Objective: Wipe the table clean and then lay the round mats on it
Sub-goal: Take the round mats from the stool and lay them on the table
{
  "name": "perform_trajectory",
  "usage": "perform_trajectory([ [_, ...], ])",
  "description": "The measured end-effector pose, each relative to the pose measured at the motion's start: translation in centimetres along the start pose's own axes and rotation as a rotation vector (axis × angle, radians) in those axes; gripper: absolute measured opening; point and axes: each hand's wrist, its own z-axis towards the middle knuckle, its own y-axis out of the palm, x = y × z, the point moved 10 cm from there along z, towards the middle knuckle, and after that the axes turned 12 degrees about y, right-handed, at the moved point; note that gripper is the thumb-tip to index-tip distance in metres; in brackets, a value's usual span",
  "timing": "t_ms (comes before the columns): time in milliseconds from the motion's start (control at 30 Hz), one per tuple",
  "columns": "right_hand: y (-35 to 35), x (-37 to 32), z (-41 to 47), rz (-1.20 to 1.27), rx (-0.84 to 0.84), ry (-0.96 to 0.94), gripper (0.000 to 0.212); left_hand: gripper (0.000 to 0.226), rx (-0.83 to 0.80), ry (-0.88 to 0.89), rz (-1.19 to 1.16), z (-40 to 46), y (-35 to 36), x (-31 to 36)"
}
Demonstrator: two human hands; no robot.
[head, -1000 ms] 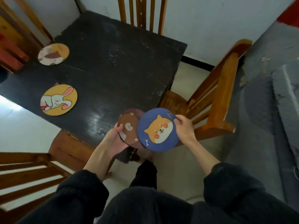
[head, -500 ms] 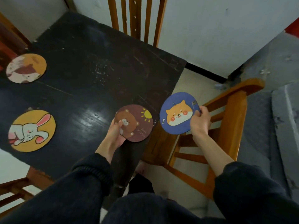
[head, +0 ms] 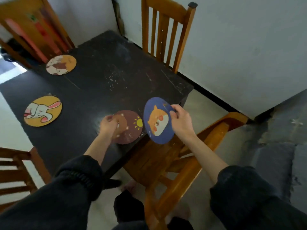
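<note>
White plaster walls [head: 232, 47] meet in the far corner ahead of me, a black skirting strip [head: 214, 97] running along their foot above the pale floor [head: 206, 110]. Wooden slat-back chairs stand around: one far [head: 167, 30], one near right [head: 174, 156], one near left [head: 15, 171]. Bright daylight spills in at the left [head: 8, 72].

Single head-worn wide-angle view, looking forward and steeply down from above the near corner of the desk [head: 103, 83]. Desk fills upper left and centre of the frame; both forearms enter from the lower edge, close to the lens. No second view.
</note>
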Motion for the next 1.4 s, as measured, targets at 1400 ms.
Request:
perform_trajectory([
  [1400,-5.3,-6.5,36.7,-0.642,-0.666,-0.152,0.043,0.042,0.444,-0.172,-0.944,7.2,23.2,12.8],
])
